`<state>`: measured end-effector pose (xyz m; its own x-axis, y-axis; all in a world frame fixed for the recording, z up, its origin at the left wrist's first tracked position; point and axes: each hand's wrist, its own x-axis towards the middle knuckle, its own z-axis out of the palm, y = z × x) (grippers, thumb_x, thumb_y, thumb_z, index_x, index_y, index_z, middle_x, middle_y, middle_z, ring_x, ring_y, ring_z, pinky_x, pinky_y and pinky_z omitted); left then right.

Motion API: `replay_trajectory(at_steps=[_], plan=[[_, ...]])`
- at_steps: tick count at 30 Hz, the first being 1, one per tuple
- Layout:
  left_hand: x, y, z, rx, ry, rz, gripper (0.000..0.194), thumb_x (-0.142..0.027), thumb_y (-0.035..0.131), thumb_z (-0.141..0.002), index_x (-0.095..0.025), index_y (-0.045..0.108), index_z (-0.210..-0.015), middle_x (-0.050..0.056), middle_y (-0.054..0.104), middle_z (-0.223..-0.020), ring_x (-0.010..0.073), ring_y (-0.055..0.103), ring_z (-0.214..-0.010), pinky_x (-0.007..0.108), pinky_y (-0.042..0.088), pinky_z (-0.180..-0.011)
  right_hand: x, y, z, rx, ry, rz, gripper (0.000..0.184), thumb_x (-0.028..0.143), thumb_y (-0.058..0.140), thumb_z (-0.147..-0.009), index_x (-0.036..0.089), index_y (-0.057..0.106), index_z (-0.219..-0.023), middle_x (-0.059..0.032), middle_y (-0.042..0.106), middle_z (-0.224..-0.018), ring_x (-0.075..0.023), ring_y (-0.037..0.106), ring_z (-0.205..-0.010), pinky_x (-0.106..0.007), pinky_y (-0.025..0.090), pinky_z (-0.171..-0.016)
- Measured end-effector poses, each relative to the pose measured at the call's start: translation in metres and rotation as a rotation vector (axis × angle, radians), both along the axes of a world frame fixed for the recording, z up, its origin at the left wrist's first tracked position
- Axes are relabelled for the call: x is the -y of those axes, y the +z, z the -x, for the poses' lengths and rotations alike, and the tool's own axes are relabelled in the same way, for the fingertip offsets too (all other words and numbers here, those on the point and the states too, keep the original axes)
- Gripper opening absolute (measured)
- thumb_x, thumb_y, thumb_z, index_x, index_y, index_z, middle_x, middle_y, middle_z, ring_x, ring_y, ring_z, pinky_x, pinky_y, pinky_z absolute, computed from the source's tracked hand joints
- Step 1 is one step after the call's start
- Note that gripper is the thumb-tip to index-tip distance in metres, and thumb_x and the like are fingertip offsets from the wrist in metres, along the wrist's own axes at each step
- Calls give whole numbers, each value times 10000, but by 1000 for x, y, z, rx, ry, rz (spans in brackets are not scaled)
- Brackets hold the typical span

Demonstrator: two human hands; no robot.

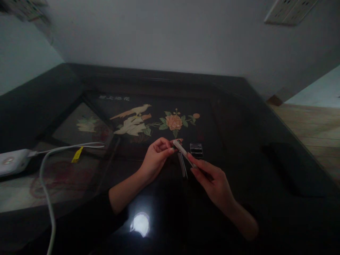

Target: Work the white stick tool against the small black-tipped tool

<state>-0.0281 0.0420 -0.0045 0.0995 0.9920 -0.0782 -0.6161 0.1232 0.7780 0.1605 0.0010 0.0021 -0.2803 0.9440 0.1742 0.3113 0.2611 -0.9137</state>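
Observation:
Both hands meet over a dark glossy table (239, 117) with a bird-and-flower inlay. My left hand (156, 157) is closed, its fingertips pinching the upper end of a slim white stick-like object (182, 151). My right hand (212, 180) is closed around the lower end of the same object. A thin pale strip (182, 168) hangs or lies just below it, between the hands. A small clear plastic case (196, 150) lies on the table just beyond my right hand. The scene is dim, so the object's details do not show.
A white device (12, 161) with a white cable (47, 184) and a yellow tag (77, 155) sits at the left edge. A dark flat object (292, 166) lies at the right. A lamp's glare (140, 224) reflects near me. White wall behind, wooden floor at the right.

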Motion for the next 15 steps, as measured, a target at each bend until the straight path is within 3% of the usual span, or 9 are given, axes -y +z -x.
replay_trajectory(at_steps=[5, 10, 15], plan=[[1, 0, 1, 0, -8, 8, 329, -266, 875, -581, -169, 577, -684, 28, 752, -899, 166, 693, -897, 331, 451, -979, 1, 2, 0, -10, 29, -9, 361, 214, 577, -890, 304, 646, -1232, -37, 722, -1158, -216, 699, -986, -353, 590, -818], [0, 0, 0, 5, 2, 15, 320, -249, 868, -585, -169, 570, -669, 26, 739, -846, 181, 678, -946, 309, 496, -910, -5, 2, -1, -29, -38, 18, 360, 200, 565, -901, 311, 637, -1236, -23, 682, -1234, -212, 668, -1079, -392, 546, -932], [0, 0, -1, 33, -6, 12, 299, -222, 866, -589, -164, 584, -669, 6, 733, -817, 139, 684, -869, 259, 516, -863, -9, 2, -2, -8, -83, -10, 362, 194, 562, -899, 307, 637, -1235, -25, 689, -1223, -211, 677, -1050, -401, 549, -922]])
